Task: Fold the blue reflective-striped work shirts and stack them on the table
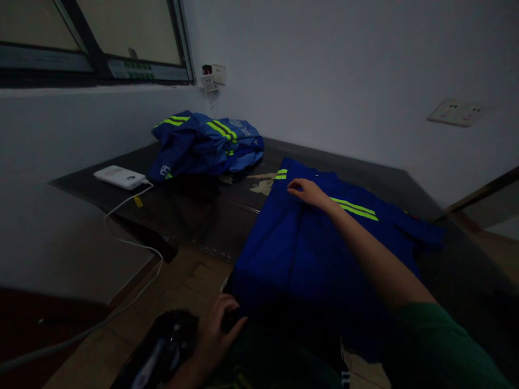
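A blue work shirt (267, 254) with yellow-green reflective stripes lies spread over the dark table, its near part hanging down toward me. My right hand (307, 193) is over the shirt's upper left part, close to a short stripe, fingers loosely bent with nothing visible in them. Down by the shirt's lower left edge is my left hand (219, 330), its thumb and fingers curved and apart. No cloth shows between them. The shirt's lowest part fades into shadow.
A crumpled heap of blue striped clothing (203, 143) sits at the table's far corner. Left of it lies a white power bank (120, 177), whose white cable (133, 246) hangs off the table (194, 216). A dark shiny bag-like item (162, 346) is low on the left.
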The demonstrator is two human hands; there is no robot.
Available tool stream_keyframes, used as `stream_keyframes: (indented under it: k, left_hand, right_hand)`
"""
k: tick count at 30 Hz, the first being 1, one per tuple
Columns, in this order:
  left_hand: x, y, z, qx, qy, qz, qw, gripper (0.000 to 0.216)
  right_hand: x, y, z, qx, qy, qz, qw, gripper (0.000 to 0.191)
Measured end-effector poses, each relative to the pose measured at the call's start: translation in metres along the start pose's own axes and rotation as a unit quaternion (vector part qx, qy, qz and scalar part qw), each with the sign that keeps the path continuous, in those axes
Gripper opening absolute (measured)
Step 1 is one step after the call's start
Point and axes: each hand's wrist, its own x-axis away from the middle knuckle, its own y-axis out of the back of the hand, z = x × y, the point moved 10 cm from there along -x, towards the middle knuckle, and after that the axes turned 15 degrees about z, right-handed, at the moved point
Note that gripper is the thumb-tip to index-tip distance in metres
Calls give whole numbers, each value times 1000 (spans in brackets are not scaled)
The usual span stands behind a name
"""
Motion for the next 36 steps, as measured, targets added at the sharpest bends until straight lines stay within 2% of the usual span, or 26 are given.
stream_keyframes:
  k: [2,3,6,10,13,17,20,26,28,30,34,36]
  left_hand:
    - [-8,-25,-22,-26,-34,61,997,18]
    - [-11,-36,-27,-36,-34,68,996,26]
    - [-24,-53,-29,-53,-5,14,998,38]
    - [-40,-58,-24,-70,1,-65,995,30]
    - [-45,-55,-25,-82,-21,-87,993,23]
    - [-46,-55,-31,-89,-72,-51,992,24]
    - [-41,-52,-48,-102,-137,-13,985,26]
    - [-18,-21,-92,-77,-236,43,968,28]
    - [-11,-14,-100,-66,-253,59,963,27]
    - [-8,-17,-99,-70,-251,83,962,30]
    - [-8,-40,-76,-94,-210,149,962,35]
    - [-9,-46,-65,-98,-180,144,968,30]
  right_hand:
    - [20,1,-10,-1,17,13,1000,33]
    - [28,-2,-15,5,14,22,1000,42]
    - [42,-15,-27,40,-29,26,998,54]
    - [46,-26,-36,64,-115,-11,991,35]
    - [48,-31,-36,77,-142,-33,986,25]
    - [52,-31,-32,115,-133,-62,982,21]
    - [55,-25,-26,170,-123,-79,974,21]
    - [59,7,-10,268,-97,-113,952,27]
    - [61,9,-8,286,-87,-116,947,28]
    - [62,0,-11,295,-80,-92,948,28]
    - [61,-32,-23,295,-87,-18,951,28]
    - [61,-39,-22,294,-80,-10,952,29]
